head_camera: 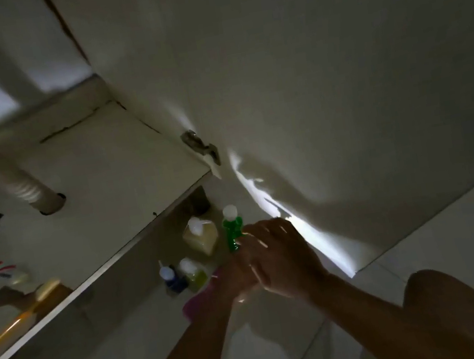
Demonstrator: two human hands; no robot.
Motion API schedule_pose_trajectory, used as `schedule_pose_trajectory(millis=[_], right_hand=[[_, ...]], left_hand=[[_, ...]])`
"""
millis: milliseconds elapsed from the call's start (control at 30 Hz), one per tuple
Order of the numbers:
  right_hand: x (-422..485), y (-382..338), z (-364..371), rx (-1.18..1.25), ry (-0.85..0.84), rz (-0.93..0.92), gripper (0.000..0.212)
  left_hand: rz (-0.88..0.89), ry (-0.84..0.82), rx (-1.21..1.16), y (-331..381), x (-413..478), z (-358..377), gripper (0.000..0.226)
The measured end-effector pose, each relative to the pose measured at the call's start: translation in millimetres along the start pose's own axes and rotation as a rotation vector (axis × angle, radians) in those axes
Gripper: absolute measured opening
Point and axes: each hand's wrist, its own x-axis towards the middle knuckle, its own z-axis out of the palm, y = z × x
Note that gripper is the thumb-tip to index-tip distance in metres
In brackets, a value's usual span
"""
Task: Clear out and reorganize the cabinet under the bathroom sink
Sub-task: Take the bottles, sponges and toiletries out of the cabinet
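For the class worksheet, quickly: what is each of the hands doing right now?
Left hand: mostly hidden behind the right; cannot tell.
Right hand: fingers on the green bottle; grip unclear.

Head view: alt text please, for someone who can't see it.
Dim shot: a person's right hand grips a green bottle on the floor beside three other bottles, outside the open cabinet. The left hand is beside it, its grip unclear.

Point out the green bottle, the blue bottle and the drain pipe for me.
green bottle (233, 232): head view, on its green body.
blue bottle (173, 279): head view, on its dark body.
drain pipe (29, 190): head view, on its ribbed lower section.
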Motion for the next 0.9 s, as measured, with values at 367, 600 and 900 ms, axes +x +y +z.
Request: schedule_pose_trajectory(millis=[367,600,900], right_hand=[[148,-93,2,0.085,0.13,-0.182,0.032],[223,-222,32,0.318,0.143,-0.236,0.026],[241,-306,102,-0.014,-0.479,-0.418,0.054]], left_hand=[[0.163,0.502,0.216,-7,-91,-257,0.026],[-0.125,0.927,0.37,-88,-155,-384,0.011],[-0.159,0.347,0.608,-174,-152,-433,0.057]])
